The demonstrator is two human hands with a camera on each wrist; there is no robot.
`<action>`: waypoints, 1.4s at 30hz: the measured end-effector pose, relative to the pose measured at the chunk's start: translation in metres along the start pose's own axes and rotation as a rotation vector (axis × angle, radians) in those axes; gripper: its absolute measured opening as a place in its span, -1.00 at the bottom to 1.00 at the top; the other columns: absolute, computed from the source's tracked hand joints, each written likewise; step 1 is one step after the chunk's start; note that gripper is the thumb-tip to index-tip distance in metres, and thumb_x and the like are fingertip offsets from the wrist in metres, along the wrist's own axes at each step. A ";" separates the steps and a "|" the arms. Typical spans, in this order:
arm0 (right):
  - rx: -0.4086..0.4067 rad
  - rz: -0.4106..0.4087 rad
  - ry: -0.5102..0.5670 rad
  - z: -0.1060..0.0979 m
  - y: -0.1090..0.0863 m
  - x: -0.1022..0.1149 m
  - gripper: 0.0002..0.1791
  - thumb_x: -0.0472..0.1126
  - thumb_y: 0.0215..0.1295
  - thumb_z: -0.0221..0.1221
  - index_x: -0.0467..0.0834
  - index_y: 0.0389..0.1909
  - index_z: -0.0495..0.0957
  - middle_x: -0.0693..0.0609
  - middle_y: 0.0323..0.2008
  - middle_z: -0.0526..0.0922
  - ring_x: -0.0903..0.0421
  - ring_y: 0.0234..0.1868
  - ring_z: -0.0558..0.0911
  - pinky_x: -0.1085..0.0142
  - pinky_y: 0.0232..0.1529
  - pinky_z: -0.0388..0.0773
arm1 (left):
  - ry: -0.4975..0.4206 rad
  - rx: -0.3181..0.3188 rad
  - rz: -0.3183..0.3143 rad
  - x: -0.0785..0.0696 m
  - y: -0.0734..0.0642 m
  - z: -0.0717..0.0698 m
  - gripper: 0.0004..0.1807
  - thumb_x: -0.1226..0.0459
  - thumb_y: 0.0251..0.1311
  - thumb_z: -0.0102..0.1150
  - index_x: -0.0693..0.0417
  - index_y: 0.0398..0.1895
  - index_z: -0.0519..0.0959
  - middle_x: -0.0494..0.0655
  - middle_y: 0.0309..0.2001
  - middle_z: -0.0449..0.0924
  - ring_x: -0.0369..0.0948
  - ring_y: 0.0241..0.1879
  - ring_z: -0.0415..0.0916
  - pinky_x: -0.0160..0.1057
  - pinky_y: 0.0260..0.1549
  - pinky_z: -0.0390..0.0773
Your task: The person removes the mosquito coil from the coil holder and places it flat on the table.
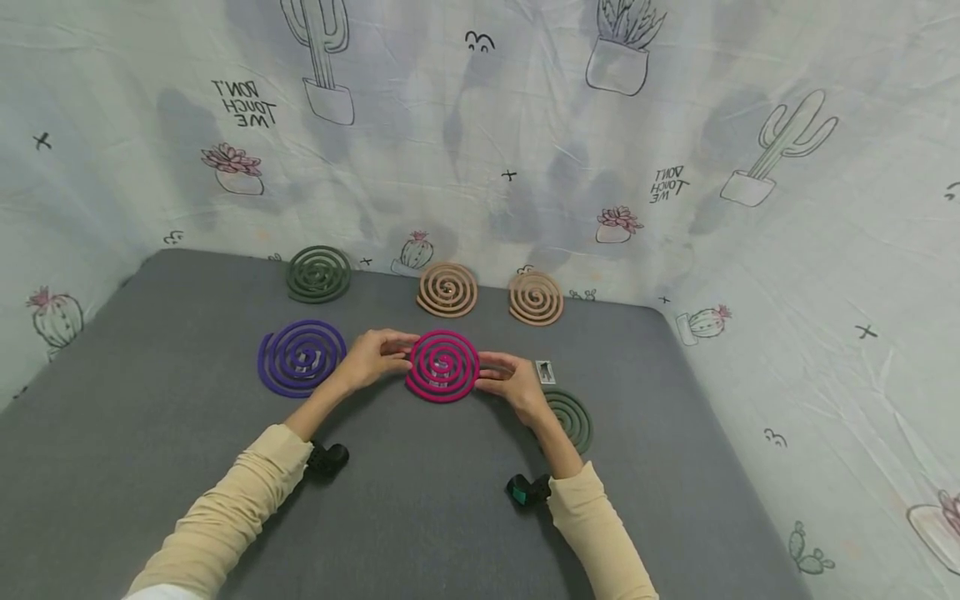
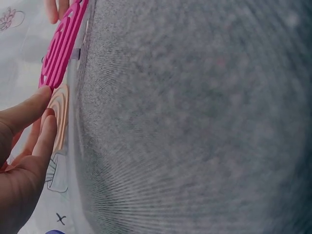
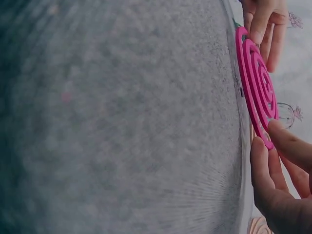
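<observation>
Both hands hold a pink mosquito coil [image 1: 443,332] by its opposite edges, over the middle of the grey table. My left hand [image 1: 369,360] pinches the left rim, its thumb at the edge in the left wrist view. On the other side my right hand [image 1: 517,385] grips the right rim between thumb and fingers, as the right wrist view shows. A small metal stand shows through the pink coil's gaps. Just left of my left hand lies a purple coil [image 1: 264,358] with a metal piece at its center. A green coil [image 1: 576,419] is partly hidden under my right forearm.
At the back lie another green coil [image 1: 318,297] and two tan coils, one in the middle [image 1: 447,313] and one further right [image 1: 536,321]. A loose metal stand [image 1: 545,372] sits beyond my right hand. Cactus-printed cloth [image 1: 450,167] surrounds the table [image 1: 420,517].
</observation>
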State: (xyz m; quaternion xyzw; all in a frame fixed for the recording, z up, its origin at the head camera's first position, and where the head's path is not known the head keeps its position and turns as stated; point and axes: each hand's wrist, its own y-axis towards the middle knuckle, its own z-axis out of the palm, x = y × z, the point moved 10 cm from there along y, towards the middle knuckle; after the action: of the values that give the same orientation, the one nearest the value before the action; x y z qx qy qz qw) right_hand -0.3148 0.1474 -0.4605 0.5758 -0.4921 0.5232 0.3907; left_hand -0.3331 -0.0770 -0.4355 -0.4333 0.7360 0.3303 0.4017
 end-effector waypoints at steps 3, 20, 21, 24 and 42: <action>-0.014 -0.001 -0.046 0.000 0.000 0.002 -0.46 -0.69 0.35 0.28 -0.57 0.35 0.52 -0.52 0.34 0.59 -0.20 0.17 0.79 0.49 -0.06 0.74 | 0.010 0.008 -0.008 0.000 0.000 0.001 -0.51 0.52 0.39 0.38 0.55 0.33 0.57 0.51 0.26 0.64 0.33 0.23 0.69 0.00 0.14 0.80; 0.006 0.017 -0.136 0.003 0.004 0.005 -0.35 -0.74 0.23 0.34 -0.54 0.38 0.52 -0.50 0.28 0.61 -0.27 0.13 0.80 0.30 0.00 0.85 | 0.021 0.033 -0.033 0.000 -0.001 0.004 -0.46 0.52 0.34 0.43 0.54 0.35 0.56 0.51 0.31 0.61 0.33 0.24 0.68 0.11 0.18 0.79; 0.004 0.015 -0.146 0.003 0.004 0.006 -0.35 -0.73 0.23 0.35 -0.53 0.38 0.53 -0.50 0.27 0.62 -0.27 0.12 0.81 0.31 -0.02 0.85 | 0.023 0.033 -0.034 0.000 -0.001 0.004 -0.46 0.52 0.34 0.43 0.55 0.35 0.56 0.51 0.31 0.61 0.34 0.24 0.68 0.12 0.18 0.78; 0.000 0.002 -0.188 0.003 0.004 0.008 -0.36 -0.71 0.22 0.37 -0.52 0.36 0.55 -0.49 0.24 0.65 -0.31 0.12 0.80 0.32 -0.03 0.85 | 0.020 0.034 -0.038 -0.001 -0.001 0.004 -0.47 0.52 0.35 0.43 0.55 0.34 0.56 0.51 0.30 0.61 0.34 0.24 0.68 0.13 0.17 0.79; 0.053 -0.014 -0.293 0.002 0.015 0.012 -0.34 -0.66 0.18 0.44 -0.48 0.35 0.59 -0.43 0.22 0.72 -0.28 0.13 0.80 0.32 -0.01 0.83 | -0.011 0.037 -0.056 0.002 0.001 -0.001 -0.56 0.53 0.31 0.46 0.58 0.21 0.61 0.51 0.21 0.66 0.33 0.18 0.72 -0.12 0.06 0.84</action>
State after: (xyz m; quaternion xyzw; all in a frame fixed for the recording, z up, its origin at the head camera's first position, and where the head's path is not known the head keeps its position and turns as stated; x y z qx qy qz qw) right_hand -0.3296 0.1402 -0.4497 0.6595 -0.5257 0.4436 0.3031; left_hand -0.3351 -0.0787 -0.4367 -0.4443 0.7275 0.3076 0.4229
